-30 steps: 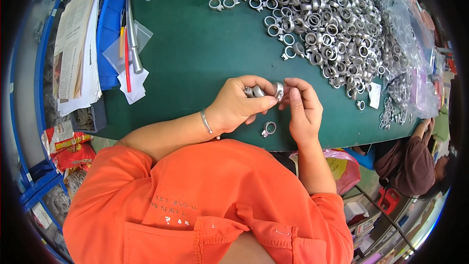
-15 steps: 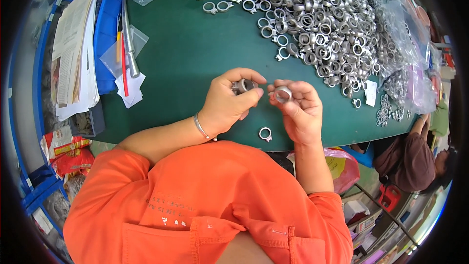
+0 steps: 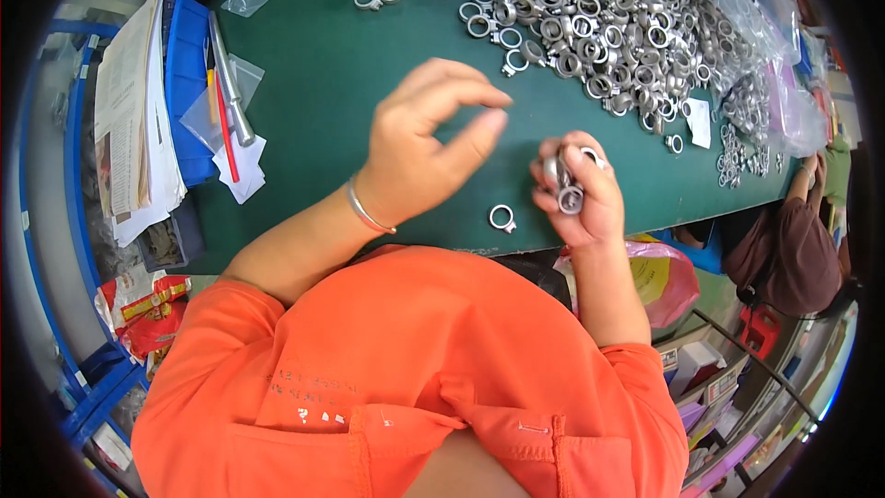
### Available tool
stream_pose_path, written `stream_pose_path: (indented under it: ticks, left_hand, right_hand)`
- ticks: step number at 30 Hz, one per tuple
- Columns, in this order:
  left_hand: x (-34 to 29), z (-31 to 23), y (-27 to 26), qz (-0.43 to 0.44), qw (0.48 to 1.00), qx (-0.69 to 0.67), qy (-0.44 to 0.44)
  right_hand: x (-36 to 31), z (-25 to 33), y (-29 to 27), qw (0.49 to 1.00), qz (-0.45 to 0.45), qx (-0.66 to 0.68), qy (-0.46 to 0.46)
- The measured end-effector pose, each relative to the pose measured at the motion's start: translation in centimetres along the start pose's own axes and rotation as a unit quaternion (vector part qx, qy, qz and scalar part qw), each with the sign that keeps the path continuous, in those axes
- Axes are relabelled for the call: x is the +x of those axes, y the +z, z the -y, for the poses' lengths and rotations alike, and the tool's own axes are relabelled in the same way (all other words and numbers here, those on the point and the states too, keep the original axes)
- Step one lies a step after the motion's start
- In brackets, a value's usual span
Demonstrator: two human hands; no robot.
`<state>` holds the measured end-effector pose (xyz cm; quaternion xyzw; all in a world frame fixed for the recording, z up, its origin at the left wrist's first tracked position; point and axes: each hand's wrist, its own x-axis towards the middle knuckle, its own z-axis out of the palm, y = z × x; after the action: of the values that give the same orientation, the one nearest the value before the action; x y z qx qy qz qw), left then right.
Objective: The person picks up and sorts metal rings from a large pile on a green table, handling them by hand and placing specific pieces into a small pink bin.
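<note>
My left hand [image 3: 410, 143] hovers over the green table with thumb and fingers apart, and nothing shows between them. Closed around several metal rings [image 3: 571, 200] is my right hand [image 3: 597, 195], to the right of it. Those rings are grey and stacked among the fingers, partly hidden and slightly blurred. One loose ring [image 3: 502, 218] with a small stub lies near the table's front edge, between my hands. Beyond them spreads a large heap of similar metal rings [image 3: 590, 28].
The green table [image 3: 313, 101] carries a blue tray [image 3: 192, 83] with papers [image 3: 138, 120] at the left, plus a metal rod [image 3: 230, 83] and a red pen [image 3: 225, 129]. Plastic bags [image 3: 751, 18] and a white slip [image 3: 699, 123] lie right. Another person [image 3: 793, 258] sits at far right.
The ring piece in my left hand is gone from it, and that hand has opened. My right hand now holds several rings and has moved slightly right. The view has shifted a little.
</note>
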<state>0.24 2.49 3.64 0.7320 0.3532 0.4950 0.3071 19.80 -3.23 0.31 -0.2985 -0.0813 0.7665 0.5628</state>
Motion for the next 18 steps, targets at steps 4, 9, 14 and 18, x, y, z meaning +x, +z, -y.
stream_pose_path:
  ticks: [4, 9, 14, 18]
  left_hand:
    - [-1.0, 0.3, -0.4, 0.111, 0.993, 0.000, -0.042]
    - [-3.0, 0.3, 1.9, 0.409, 0.910, 0.025, 0.061]
    - [-2.9, 0.5, 2.0, 0.383, 0.922, -0.024, -0.045]
    - [-2.6, 0.0, 2.7, 0.371, 0.893, -0.134, -0.219]
  right_hand:
    - [-2.5, 0.3, -0.9, 0.992, -0.012, -0.124, -0.010]
    - [-4.8, 1.0, -4.5, 0.995, -0.008, 0.101, -0.008]
    - [-11.4, 5.1, -10.4, 0.959, -0.130, 0.112, -0.225]
    - [-16.8, 5.1, -17.8, 0.833, -0.492, 0.070, -0.243]
